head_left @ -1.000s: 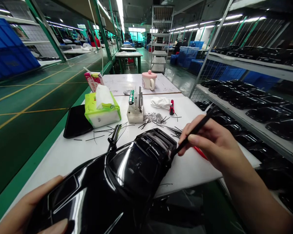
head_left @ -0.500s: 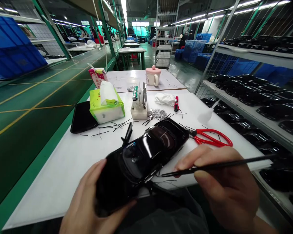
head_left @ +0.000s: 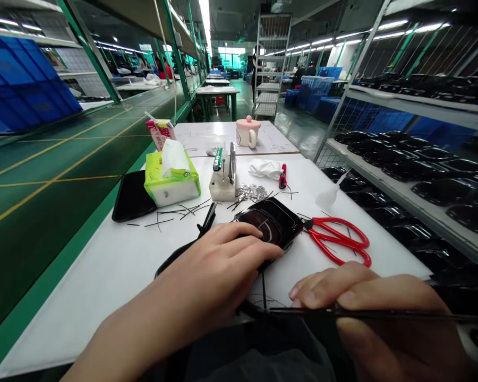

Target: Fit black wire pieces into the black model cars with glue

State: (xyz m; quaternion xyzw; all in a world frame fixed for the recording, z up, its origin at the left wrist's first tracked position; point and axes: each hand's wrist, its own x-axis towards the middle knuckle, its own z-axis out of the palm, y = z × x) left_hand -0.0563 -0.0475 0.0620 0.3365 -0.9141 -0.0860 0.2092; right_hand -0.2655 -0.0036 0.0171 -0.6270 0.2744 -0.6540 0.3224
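A glossy black model car sits on the white table, one door standing out on its far side. My left hand lies across the car's roof and windows, back up, its fingers bent over the body; the thumb is hidden. Much of the car's front is covered by this hand and forearm. Between thumb and fingers, my right hand pinches a thin black pointed tool, held level near the table's front edge. Its tip is close to dark parts at the car's near side. Red-handled scissors lie beyond the right hand.
Behind the car stand a small block fixture, a tissue pack and a black tray. A red cutter, white cloth, squeeze bottle and lidded mug stand farther back. Shelves of black car bodies flank the right.
My left hand has shifted from the car's front end onto its roof. My right hand, with the thin black tool, has moved down and toward me. The view has tilted slightly.
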